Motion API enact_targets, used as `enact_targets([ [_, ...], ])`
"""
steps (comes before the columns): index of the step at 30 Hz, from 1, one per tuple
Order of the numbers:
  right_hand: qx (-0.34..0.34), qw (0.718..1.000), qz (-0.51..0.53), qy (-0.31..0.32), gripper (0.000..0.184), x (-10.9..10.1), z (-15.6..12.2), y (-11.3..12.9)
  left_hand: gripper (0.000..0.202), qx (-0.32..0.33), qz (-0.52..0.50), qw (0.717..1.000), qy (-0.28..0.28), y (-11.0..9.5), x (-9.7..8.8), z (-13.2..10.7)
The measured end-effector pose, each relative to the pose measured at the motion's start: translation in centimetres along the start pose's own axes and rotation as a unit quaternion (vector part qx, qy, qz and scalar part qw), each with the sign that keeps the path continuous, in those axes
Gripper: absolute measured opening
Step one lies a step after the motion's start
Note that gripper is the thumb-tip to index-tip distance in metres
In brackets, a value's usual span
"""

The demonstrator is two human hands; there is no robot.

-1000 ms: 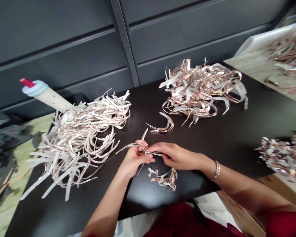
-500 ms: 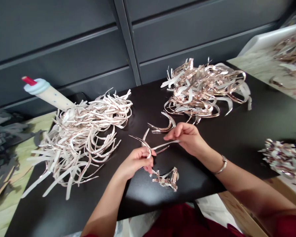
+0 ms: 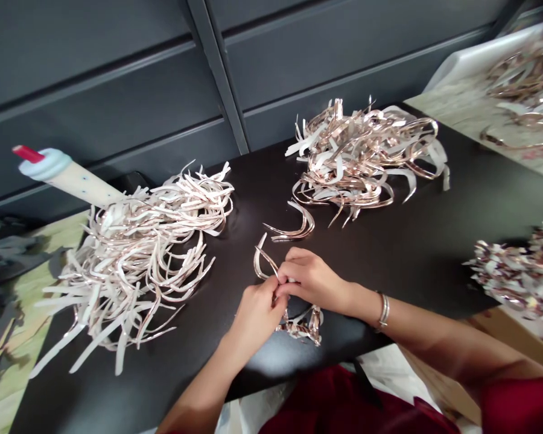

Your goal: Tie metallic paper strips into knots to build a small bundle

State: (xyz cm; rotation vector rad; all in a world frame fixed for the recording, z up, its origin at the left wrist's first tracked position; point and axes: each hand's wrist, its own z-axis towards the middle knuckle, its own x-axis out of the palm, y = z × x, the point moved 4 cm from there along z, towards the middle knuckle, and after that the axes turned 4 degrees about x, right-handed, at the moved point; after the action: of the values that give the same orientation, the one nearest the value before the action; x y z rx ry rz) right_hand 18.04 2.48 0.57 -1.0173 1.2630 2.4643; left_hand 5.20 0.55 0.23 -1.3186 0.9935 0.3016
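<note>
My left hand [image 3: 260, 307] and my right hand [image 3: 310, 277] meet over the front of the black table, fingertips pinched together. Between them is a thin white and rose-gold strip [image 3: 259, 259], its loose ends curling up past the fingers. The exact grip point is hidden by the fingers. Just below my hands lies a small heap of crumpled shiny rose-gold pieces [image 3: 303, 328], partly covered by them. A few curved strips [image 3: 301, 226] rest on the table beyond my right hand.
A large pile of pale strips [image 3: 149, 253] spreads at left, beside a white tube with a red tip [image 3: 79, 181]. Another pile of shiny strips [image 3: 366, 157] sits at the back right. Short scraps [image 3: 516, 274] lie at the right edge. Dark panels [image 3: 131, 96] stand behind the table [image 3: 411, 253].
My right hand has come down and left from a stretched-out strip to meet my left hand. The view has shifted slightly.
</note>
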Motion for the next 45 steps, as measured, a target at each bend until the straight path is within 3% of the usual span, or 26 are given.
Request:
enact_targets([
  [5,-0.024,0.996,0.067,-0.054,0.007,-0.6,-0.3,0.4,0.01,-0.035,-0.088,0.995,-0.001,0.0,0.0,0.0],
  [16,0.033,0.994,0.09,-0.043,0.017,-0.7,-0.5,-0.5,0.016,-0.047,-0.16,0.986,0.024,0.8,-0.1,0.1],
  [21,-0.003,0.996,0.083,-0.044,0.023,-0.5,-0.5,0.6,0.046,-0.093,-0.345,0.934,-0.019,1.7,0.1,0.3],
  [27,-0.025,0.996,0.08,-0.039,0.029,-0.3,-0.4,1.0,0.059,-0.101,-0.404,0.907,-0.057,1.8,0.0,0.3],
  [34,0.064,0.985,0.16,-0.024,0.045,-1.7,-0.6,-0.4,0.05,-0.082,-0.517,0.852,0.027,1.6,-0.2,0.4],
  [36,0.06,0.982,0.181,0.004,0.051,-1.5,-0.7,-0.3,0.046,-0.093,-0.505,0.858,0.02,1.6,-0.3,0.5],
  [40,-0.012,0.989,0.146,0.019,0.058,-0.8,-0.8,0.6,0.039,-0.114,-0.454,0.883,-0.039,1.8,-0.5,0.6],
  [45,-0.042,0.992,0.106,0.059,0.064,-1.0,-0.7,1.1,0.039,-0.109,-0.46,0.879,-0.055,1.8,-0.5,0.7],
])
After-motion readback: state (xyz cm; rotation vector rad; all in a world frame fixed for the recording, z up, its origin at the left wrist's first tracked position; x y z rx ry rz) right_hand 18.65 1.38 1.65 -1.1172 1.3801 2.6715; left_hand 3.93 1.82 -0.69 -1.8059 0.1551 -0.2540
